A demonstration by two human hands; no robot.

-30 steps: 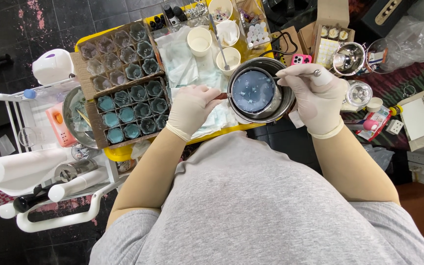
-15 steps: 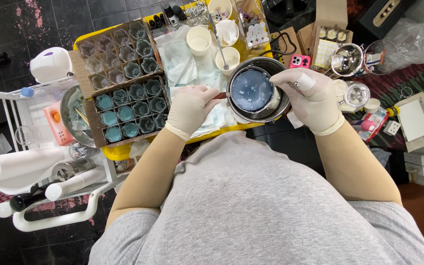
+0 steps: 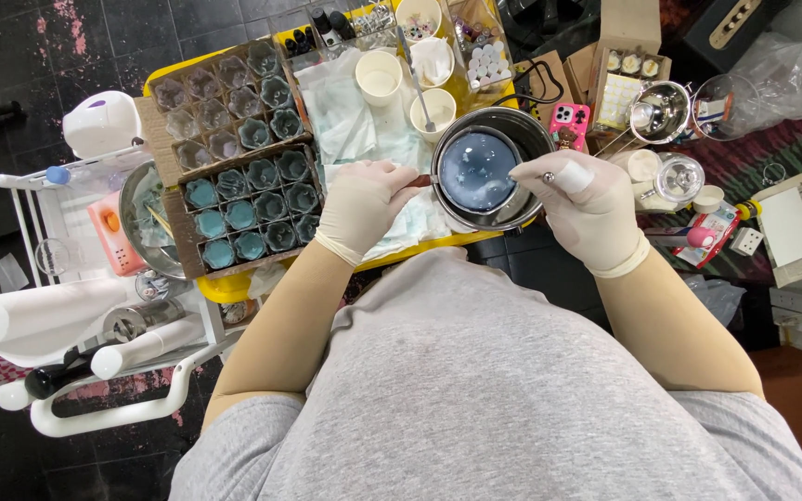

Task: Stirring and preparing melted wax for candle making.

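1. Steel round pot [image 3: 494, 139] of pale blue liquid sits at 12 o'clock on the yellow tabletop [image 3: 438, 243]; gloved left hand [image 3: 361, 206] is closed on its handle
2. Gloved right hand [image 3: 588, 209], fingers [image 3: 536, 176] pinching a slim metal stirrer [image 3: 550, 175], could slop liquid over the rim
3. Spill would likely reach the pink phone [image 3: 569, 121] at 1 o'clock

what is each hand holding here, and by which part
The right hand grips a white-handled stirring tool by its handle, over the blue liquid in the metal pot. The left hand holds the pot's handle at its left side.
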